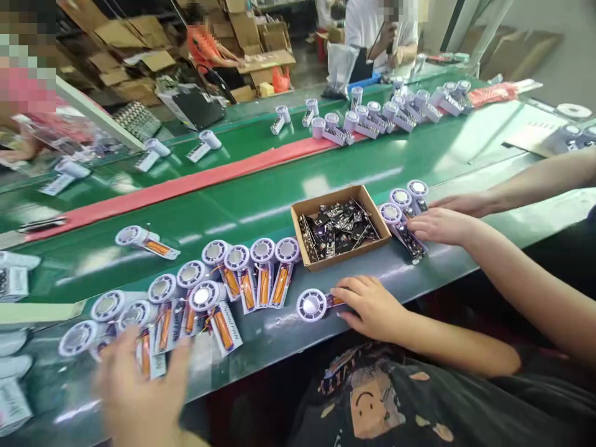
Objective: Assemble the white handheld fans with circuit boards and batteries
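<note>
My left hand (142, 391), blurred by motion, is over the near end of a row of lilac handheld fans, fingers and thumb apart. Between them shows an opened handle with an orange part (145, 354); I cannot tell whether they touch it. My right hand (370, 308) has its fingers closed on the handle of a handheld fan (311, 305) lying near the belt's front edge. The round head of that fan points left; the fingers hide most of its handle. Several more opened fans (263, 251) stretch between my hands, orange parts and thin wires showing.
A cardboard box (342, 257) of small black circuit boards sits beyond my right hand. Beside it, a co-worker's two hands (442, 225) handle fans (400, 198). A red strip (223, 177) divides the green belt (261, 205); more fans (400, 115) stand along the far side.
</note>
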{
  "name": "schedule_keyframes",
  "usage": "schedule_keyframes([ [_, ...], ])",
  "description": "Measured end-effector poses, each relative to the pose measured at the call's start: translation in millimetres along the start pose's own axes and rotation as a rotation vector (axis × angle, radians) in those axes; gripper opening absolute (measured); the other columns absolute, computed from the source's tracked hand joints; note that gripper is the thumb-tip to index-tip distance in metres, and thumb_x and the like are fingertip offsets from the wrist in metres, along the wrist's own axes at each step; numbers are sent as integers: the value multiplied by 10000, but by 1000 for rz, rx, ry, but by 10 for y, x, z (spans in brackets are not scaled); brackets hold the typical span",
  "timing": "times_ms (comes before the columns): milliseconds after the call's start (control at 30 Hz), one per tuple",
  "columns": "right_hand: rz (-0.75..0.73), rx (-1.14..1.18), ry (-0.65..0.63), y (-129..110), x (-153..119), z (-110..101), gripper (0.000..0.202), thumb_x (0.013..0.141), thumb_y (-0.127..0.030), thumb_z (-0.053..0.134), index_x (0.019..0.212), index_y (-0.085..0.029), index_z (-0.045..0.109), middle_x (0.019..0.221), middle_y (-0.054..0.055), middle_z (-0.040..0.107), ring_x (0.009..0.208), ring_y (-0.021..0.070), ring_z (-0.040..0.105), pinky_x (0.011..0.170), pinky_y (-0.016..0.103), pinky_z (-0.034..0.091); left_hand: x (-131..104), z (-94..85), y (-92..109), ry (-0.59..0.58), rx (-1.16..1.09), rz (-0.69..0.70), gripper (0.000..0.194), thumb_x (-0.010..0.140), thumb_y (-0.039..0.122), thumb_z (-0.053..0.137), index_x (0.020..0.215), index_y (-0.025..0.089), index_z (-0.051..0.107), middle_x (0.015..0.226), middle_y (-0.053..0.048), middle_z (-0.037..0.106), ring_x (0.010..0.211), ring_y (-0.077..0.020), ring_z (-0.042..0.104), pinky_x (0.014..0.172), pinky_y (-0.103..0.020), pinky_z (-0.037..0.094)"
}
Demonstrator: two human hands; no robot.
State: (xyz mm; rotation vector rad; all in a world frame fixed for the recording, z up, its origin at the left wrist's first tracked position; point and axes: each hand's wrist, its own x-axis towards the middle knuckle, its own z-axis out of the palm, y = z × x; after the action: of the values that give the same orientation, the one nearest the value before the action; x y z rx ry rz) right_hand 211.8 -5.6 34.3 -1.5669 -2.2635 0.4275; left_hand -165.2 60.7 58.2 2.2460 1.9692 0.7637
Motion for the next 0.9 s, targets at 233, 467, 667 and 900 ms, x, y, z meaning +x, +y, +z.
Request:
schedule_keyframes([
  [233, -46, 81, 69, 82, -44, 54, 282, 921, -232, 610, 1201, -212, 639, 1134, 75, 695, 1015, 225, 595, 876, 374, 448, -290, 701, 1516, -168, 23, 701, 444, 902, 355, 596, 1334, 271, 535, 1346, -81, 646, 1285, -327, 557, 1137, -543, 380],
  [467, -66, 209, 76, 256, -172, -104, 151, 954, -206, 553, 985, -194, 700, 864, 43, 728, 781, 169, 624, 733, 311, 452, -281, 860, 1584, -177, -29, 831, 181, 920, 196, 569, 949, 300, 714, 1108, 17, 761, 1207, -221, 614, 1246, -508, 150],
  [667, -107, 400, 168, 273, 25, -330, 194, 951, -262, 562, 1067, -169, 687, 1050, 87, 709, 932, 172, 652, 820, 307, 517, -351, 951, 1541, -7, -135, 815, 139, 895, 172, 626, 936, 281, 702, 1081, 9, 769, 1196, -202, 612, 1256, -472, 85],
  [900, 116, -322, -45, 717, 1073, -754, 436, 872, -75, 538, 1262, -232, 654, 1269, 129, 643, 1141, 334, 547, 893, 459, 415, -374, 972, 1637, -63, -259, 702, 242, 848, 94, 613, 1006, 263, 683, 1136, -32, 728, 1261, -225, 558, 1227, -462, 212],
])
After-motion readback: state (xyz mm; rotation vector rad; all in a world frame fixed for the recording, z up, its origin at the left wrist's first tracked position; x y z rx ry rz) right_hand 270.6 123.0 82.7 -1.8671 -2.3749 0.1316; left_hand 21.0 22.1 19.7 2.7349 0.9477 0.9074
